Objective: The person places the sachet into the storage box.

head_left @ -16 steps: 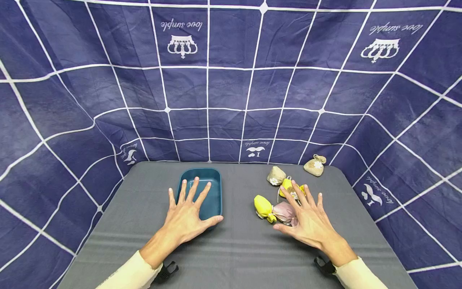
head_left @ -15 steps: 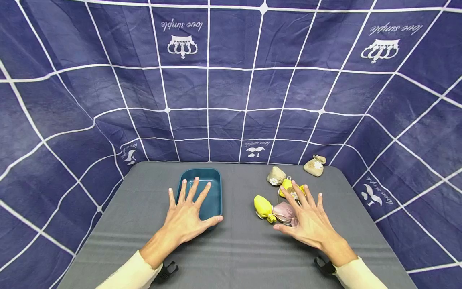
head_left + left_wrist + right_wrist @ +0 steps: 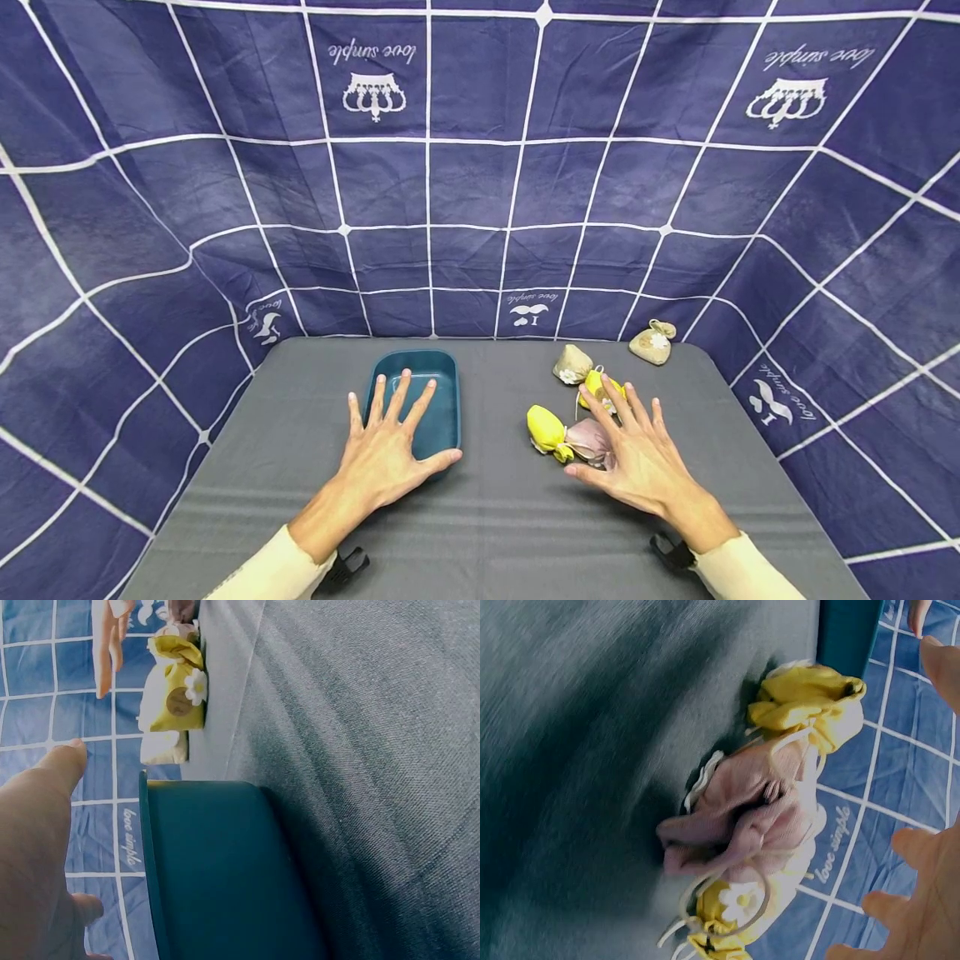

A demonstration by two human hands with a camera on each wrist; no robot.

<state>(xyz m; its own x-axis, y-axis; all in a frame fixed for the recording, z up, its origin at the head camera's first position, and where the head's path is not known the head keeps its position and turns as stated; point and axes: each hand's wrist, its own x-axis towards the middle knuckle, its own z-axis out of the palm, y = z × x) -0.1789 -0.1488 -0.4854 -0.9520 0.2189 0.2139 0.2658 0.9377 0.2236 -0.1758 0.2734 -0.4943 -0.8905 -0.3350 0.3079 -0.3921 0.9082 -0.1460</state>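
Note:
My left hand (image 3: 382,458) hovers with spread fingers over the near part of a teal rectangular tray (image 3: 442,408); the left wrist view shows it apart from the tray's rim. My right hand (image 3: 641,462), fingers also spread, hangs above several small drawstring pouches and holds none. Left of it lie a yellow pouch (image 3: 547,428) and a pink pouch (image 3: 588,440), side by side and partly behind the hand in the pink one's case. Beyond its fingertips sit another yellow pouch (image 3: 597,387) and a beige pouch (image 3: 573,364) with a white flower.
A second beige pouch (image 3: 651,343) lies apart at the back right corner of the grey cloth-covered table (image 3: 495,517). Blue curtains with white grid lines (image 3: 472,183) rise along the back and both sides. Black straps circle both wrists.
My right hand has shifted very slightly left, its fingers a little closer together. The whole head view has drifted a few pixels. The tray and pouches stay put.

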